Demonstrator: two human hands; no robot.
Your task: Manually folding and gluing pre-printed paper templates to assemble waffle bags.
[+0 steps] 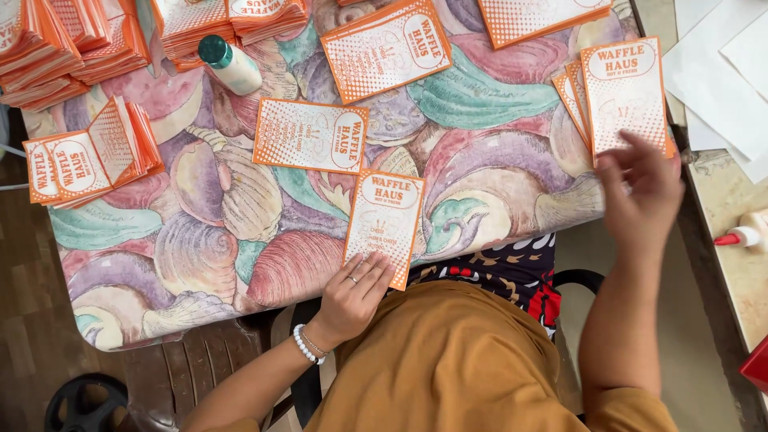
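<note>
The orange-and-white printed paper sleeve lies at the near table edge; my left hand presses it flat with spread fingers. Farther right, my right hand touches similar paper sleeves, its grip blurred.

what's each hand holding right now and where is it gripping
The left hand holds nothing; its fingers press flat on the lower edge of a card. The right hand touches the card pile at its lower edge; a grip cannot be told.

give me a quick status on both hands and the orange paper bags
Left hand flat on orange paper bag at table edge. Right hand reaching small bag stack. Nothing in the way.
</note>
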